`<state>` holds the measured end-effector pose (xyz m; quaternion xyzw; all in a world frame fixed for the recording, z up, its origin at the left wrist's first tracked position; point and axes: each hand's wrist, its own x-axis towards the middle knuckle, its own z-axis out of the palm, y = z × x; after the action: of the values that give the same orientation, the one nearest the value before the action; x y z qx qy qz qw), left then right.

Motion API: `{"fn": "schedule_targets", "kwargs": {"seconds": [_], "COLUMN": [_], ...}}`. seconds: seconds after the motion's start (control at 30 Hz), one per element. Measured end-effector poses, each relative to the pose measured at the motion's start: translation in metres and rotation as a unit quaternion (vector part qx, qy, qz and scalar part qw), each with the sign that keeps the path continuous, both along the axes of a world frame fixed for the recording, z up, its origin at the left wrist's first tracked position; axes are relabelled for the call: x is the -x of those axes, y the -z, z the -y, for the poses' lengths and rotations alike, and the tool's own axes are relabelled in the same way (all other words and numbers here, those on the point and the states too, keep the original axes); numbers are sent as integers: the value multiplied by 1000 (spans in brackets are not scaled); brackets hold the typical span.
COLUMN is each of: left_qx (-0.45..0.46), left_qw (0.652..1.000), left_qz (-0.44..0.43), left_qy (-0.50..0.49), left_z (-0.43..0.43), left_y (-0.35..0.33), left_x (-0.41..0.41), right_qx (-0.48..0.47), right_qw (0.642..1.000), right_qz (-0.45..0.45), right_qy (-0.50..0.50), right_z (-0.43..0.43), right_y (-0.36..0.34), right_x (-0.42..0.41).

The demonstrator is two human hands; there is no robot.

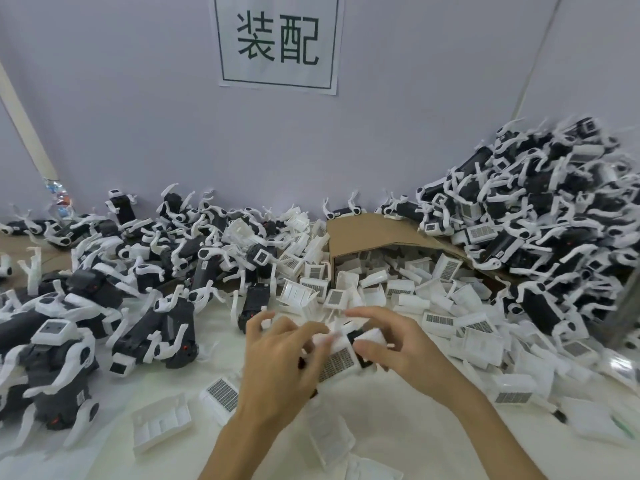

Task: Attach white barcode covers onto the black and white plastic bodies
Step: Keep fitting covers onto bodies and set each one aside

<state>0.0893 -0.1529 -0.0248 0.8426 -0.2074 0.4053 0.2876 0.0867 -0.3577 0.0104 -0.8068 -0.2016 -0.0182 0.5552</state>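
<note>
— Pale wall behind you, with a paper sign showing two big dark characters. What's on the worktop?

— Starting at my left: a heap of black and white plastic bodies, white legs sticking out every way. It spreads from the wall down to the near edge. Just right of it, two loose covers lie on the white surface, one hollow side up and one barcode up.

— And your hands?

— Near the middle, close together. My left hand has its fingers curled over the left end of one plastic body. Only slivers of its black show between my hands. A white barcode cover sits against that body, barcode facing me, between my thumbs. My right hand grips the other end, fingers bent round a white part. It's blurred there, so I can't tell whether the cover is fully seated.

— Beyond them?

— A cardboard box tipped on its side, mouth toward me. White covers spill out of it across the worktop and past my right arm. Farthest right, a taller heap of bodies is banked up against the wall.
</note>
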Motion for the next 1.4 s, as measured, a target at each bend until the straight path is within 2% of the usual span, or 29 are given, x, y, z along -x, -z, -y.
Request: {"fn": "schedule_targets", "kwargs": {"seconds": [0.07, 0.13, 0.2, 0.27, 0.33, 0.37, 0.4, 0.47, 0.5, 0.57, 0.67, 0.77, 0.87, 0.97, 1.07, 1.17, 1.23, 1.3, 1.4], "left_qx": [107, 226, 290, 304, 301, 294, 282, 254, 246, 244, 237, 239, 218, 206, 225, 216, 188, 195, 260], "left_qw": [994, 972, 953, 949, 950, 952, 956, 964, 966, 966, 966, 960, 955, 941, 916, 907, 911, 913, 917], "left_qz": [8, 21, 26, 24, 26, 29, 33, 44, 50, 49, 15, -40, -62, -37, -72, -176, -213, -216, -192], "left_qy": [-28, -62, -85, -85, -78, -75, -71, -66, -67, -67, -98, -142, -192, -267, -325, -316, -300, -286, -236], "left_z": [-3, -10, -17, -20, -16, -13, -9, -3, -3, -5, -8, -13, -18, -33, -55, -71, -74, -75, -72], "left_y": [-5, -9, -10, -9, -9, -9, -8, -7, -6, -5, -2, -1, 0, 0, 0, 6, 10, 9, 8], "left_x": [-3, -4, -4, -5, -4, -4, -3, -3, -4, -5, -8, -10, -11, -15, -17, -21, -23, -24, -24], "right_qx": [-19, -29, -55, -153, -262, -338, -422, -490, -465, -333, -183, -55, 114, 248, 245, 186, 168, 176, 146], "right_qw": [999, 997, 993, 973, 941, 913, 883, 855, 866, 914, 956, 986, 984, 962, 963, 975, 977, 975, 978], "right_qz": [1, -13, -60, -93, -38, -2, 12, 25, 19, 40, 79, 37, 41, 45, 46, 30, 23, 46, 61], "right_qy": [27, 64, 88, 143, 211, 228, 207, 169, 183, 229, 215, 156, 130, 107, 100, 121, 130, 131, 137], "right_z": [-3, -4, 2, 24, 55, 69, 82, 99, 98, 78, 34, -5, -32, -43, -47, -44, -40, -38, -39], "right_y": [-3, -14, -38, -80, -138, -171, -199, -240, -249, -237, -149, -39, 36, 60, 64, 65, 68, 69, 66], "right_x": [-2, -11, -27, -47, -67, -73, -81, -101, -102, -106, -88, -47, -24, -18, -18, -20, -22, -23, -24]}}
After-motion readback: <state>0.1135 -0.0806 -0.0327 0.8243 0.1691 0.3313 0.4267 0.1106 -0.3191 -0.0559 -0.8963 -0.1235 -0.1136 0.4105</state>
